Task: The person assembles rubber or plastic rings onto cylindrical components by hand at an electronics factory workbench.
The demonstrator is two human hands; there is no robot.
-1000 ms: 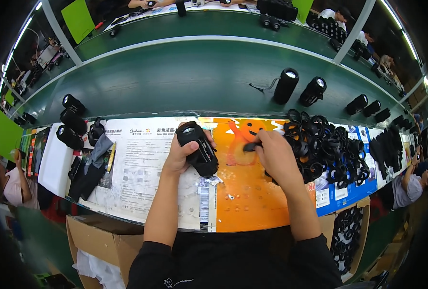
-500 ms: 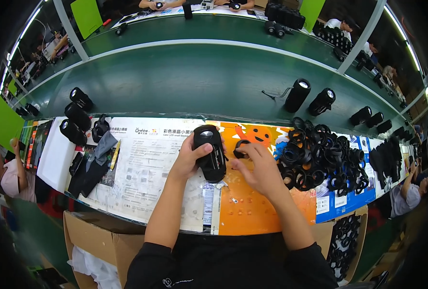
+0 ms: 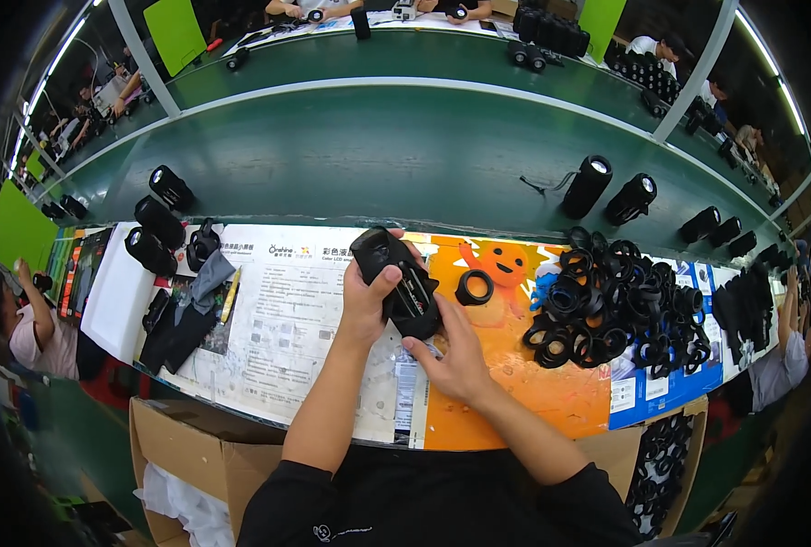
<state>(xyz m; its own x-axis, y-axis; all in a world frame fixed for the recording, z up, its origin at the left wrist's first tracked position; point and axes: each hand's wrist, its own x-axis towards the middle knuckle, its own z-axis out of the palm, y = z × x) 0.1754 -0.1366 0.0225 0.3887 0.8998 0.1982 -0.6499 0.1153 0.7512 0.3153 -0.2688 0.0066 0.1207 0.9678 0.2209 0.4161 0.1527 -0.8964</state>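
Observation:
A black cylindrical device, apparently a portable speaker [image 3: 412,290], is tilted in both my hands above the work surface. An open slot with ports shows along its side. My left hand [image 3: 371,296] wraps round its upper left part, thumb across the body. Lower down, the fingers and thumb of my right hand [image 3: 455,356] close about its bottom end. A single black ring [image 3: 475,287] lies on the orange board [image 3: 524,401], right of the speaker. Farther right is a tangled heap of black rings [image 3: 606,305].
More black speakers [image 3: 588,187] stand at the back right, others [image 3: 157,223] at the left beside dark cloths [image 3: 186,319]. A green conveyor [image 3: 360,146] runs behind. Open cardboard boxes [image 3: 182,438] sit below the table edge. Other people work across and at both sides.
My right hand has left the black ring, which now lies on the orange board, and moved left onto the speaker. The speaker has been turned so its slotted side shows.

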